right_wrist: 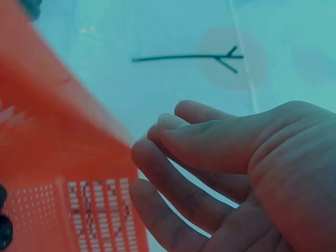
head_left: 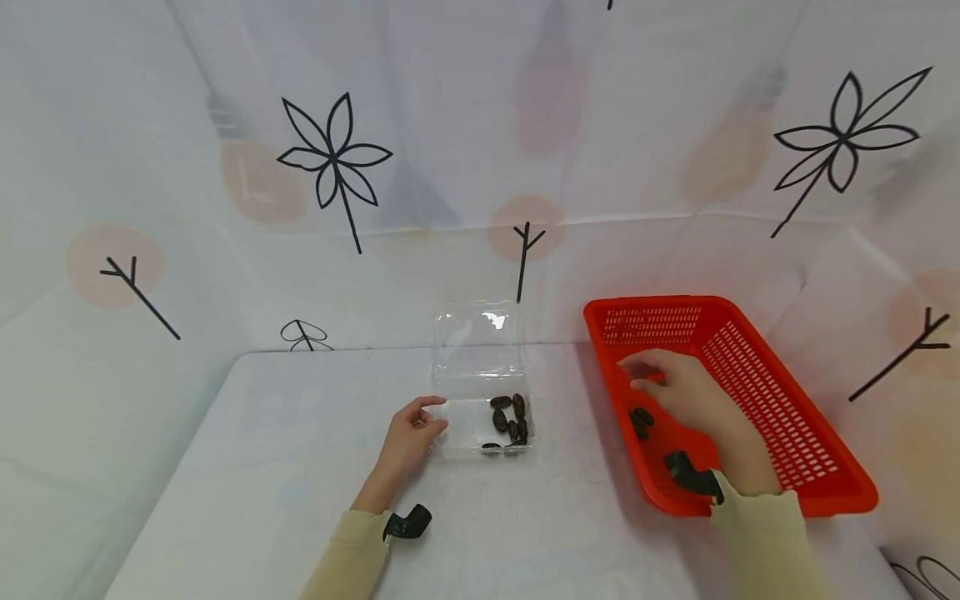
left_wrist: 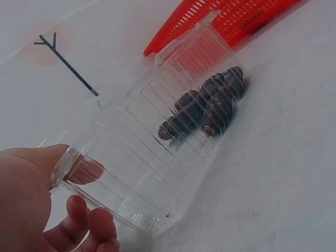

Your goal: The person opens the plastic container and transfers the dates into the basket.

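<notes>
My left hand [head_left: 405,442] grips the left wall of a clear plastic clamshell box [head_left: 465,425], thumb on the inner side and fingers outside. The box's lid [head_left: 478,342] stands up at the back. Several dark brown, oval, date-like pieces [head_left: 500,420] lie towards the box's right side; the left wrist view shows them [left_wrist: 218,107] clustered at the far end. Over the left part of a red plastic basket [head_left: 840,492] is my right hand [head_left: 678,387], fingers loosely bent. Nothing shows between its thumb [right_wrist: 210,142] and fingers.
A few dark pieces [head_left: 642,419] lie in the basket near its left wall. The basket's raised rim stands to the right of the box on the white-covered table [head_left: 300,450]. A patterned white cloth [head_left: 450,167] hangs behind.
</notes>
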